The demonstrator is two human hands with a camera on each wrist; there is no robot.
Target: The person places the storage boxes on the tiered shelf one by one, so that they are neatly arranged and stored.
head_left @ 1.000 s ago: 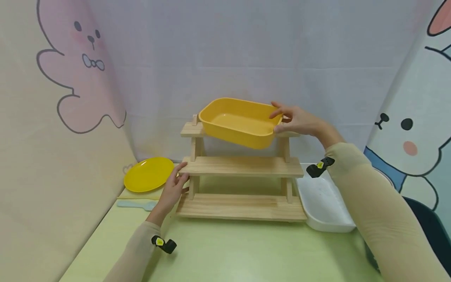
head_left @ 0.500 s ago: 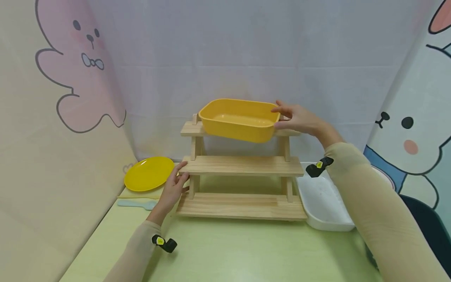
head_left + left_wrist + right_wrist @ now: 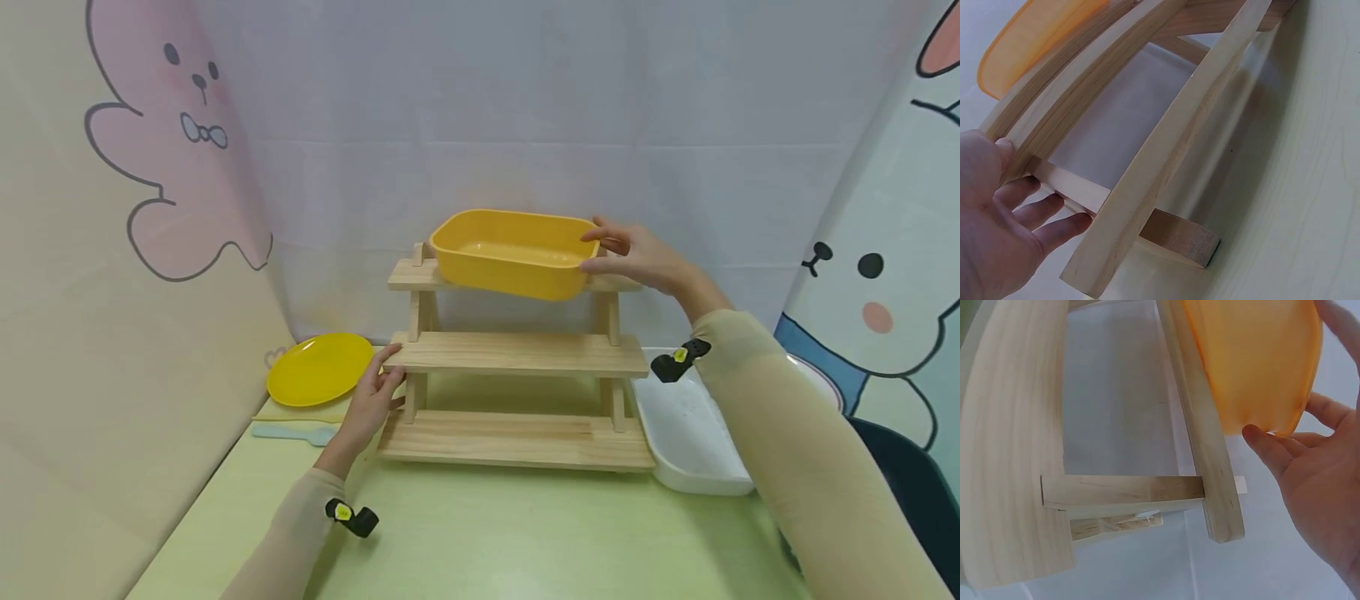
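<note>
A three-tier wooden stand [image 3: 517, 353] is at the centre of the head view. My left hand [image 3: 367, 406] grips the left end of its middle plank; in the left wrist view the left hand's fingers [image 3: 1054, 232] reach behind toward the side leg. At the top plank is a yellow rectangular tub [image 3: 510, 271], tilted slightly down at its right. My right hand [image 3: 641, 258] pinches the tub's right end, thumb at the near side. The right wrist view has the tub [image 3: 1257, 362] overhanging the top plank; how much of it rests on the wood is hidden.
Left of the stand, a round yellow plate [image 3: 318, 369] leans at the back, with a pale blue spatula-like utensil [image 3: 288, 432] in front. To the right is a white tray [image 3: 697, 442], partly under the right forearm. A dark chair-like shape [image 3: 907, 483] stands beyond the table.
The tub's right end has risen slightly, so it sits more level. My right hand still holds it, and my left hand remains on the stand.
</note>
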